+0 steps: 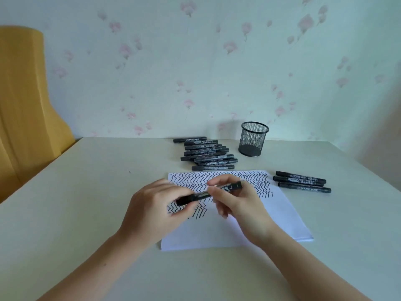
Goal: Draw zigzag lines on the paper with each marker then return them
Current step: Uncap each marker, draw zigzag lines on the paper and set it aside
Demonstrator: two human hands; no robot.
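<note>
Both bare forearms reach in from the bottom edge and meet at the middle. The left hand (152,210) has its fingers curled round one end of a marker (208,193). The right hand (236,205) pinches the other end between thumb and fingers (217,181), its wrist angled inward.

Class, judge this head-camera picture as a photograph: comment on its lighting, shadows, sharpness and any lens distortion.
Head view: light is soft and even, with no harsh glare; the mesh cup throws only a faint shadow. Wide-angle bending bows the table edges and the yellow chair. The left hand, right hand and the marker they hold look slightly motion-blurred; print on the marker pile is too soft to read.
</note>
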